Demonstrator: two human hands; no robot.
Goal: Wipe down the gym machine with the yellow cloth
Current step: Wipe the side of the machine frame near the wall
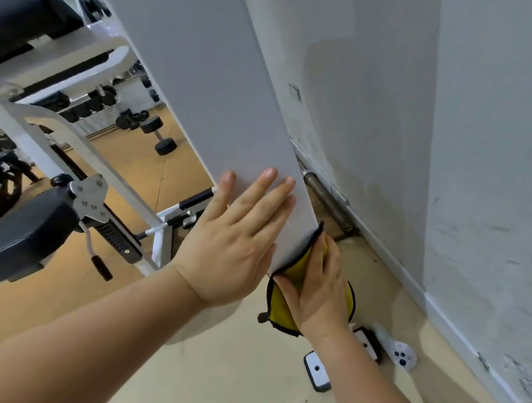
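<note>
Head — yellow cloth (281,307) long-axis along machine panel (207,73)

A white painted wall (502,166), scuffed with grey marks low down, runs along the right and meets the floor at a white baseboard (446,315). A dull metal bar (329,203) lies along its foot. The floor (232,384) is pale beige close by and orange-tan farther left, where black dumbbells (159,138) lie loose near a row of more dumbbells (97,101); the light is even and soft
</note>
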